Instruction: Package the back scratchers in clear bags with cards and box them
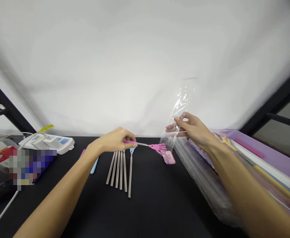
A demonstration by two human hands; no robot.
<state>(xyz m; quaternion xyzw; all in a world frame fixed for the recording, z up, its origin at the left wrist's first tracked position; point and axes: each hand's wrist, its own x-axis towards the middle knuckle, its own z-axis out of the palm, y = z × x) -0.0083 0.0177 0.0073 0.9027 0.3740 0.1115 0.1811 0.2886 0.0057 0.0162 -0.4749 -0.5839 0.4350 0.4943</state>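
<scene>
Nearest: black tabletop (155, 201), bare in front. Six slim silver metal rods (121, 172) lie side by side, ends toward the wearer; set parallel, seemingly so each can be lifted singly. A pale-blue plastic head (132, 150) tops the longest. Light-blue handle (93, 167) shows beyond the left forearm.

Right: stack of clear plastic sleeves (199, 172) beside a lilac plastic bin (278, 162), partly under the right forearm; these crowd that side. Left: white cable (5, 209) and a blurred dark-blue packet (44, 164), clear of the work.

Farther: left hand (116, 140), thumb and fingers clamped on the handle of a pink, hand-shaped back scratcher (157, 147), held level above the table, head pointing right. Probably gripped there to leave the head free. Right hand (193, 127) pinches a long transparent bag (182, 99) between thumb and index, other fingers spread; apparently to steady the film. Head overlaps bag's lower end; inside or in front, cannot tell. Small pink card (169, 157) just below.

Behind: white power strip (64, 142), pale wall (135, 59).
</scene>
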